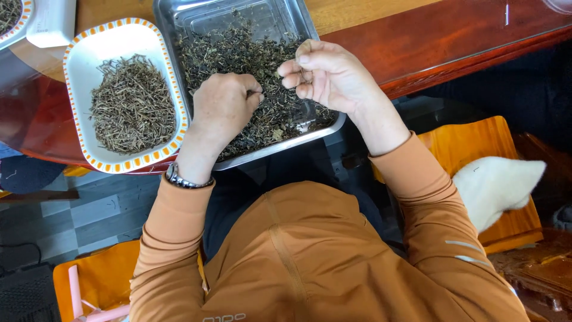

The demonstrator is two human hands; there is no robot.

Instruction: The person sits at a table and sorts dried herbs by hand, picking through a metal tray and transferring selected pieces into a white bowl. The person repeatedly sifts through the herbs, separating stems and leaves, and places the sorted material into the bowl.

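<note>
A metal tray (179, 18) holds a bed of dark dried leaves (238, 53). My left hand (223, 107) rests on the leaves in the tray, its fingers curled and pinching into them. My right hand (325, 74) hovers just above the tray's right side, fingers bent together around a small pale leaf piece (304, 46). To the left stands a white dish with an orange-checked rim (113, 36) that holds a pile of thin brown stems (132, 107).
The tray and dish sit on a glossy red-brown wooden table (453, 36). A white block (50, 21) lies at the top left. A wooden stool (471, 143) with a white cloth (497, 185) stands at my right, an orange seat (98, 277) lower left.
</note>
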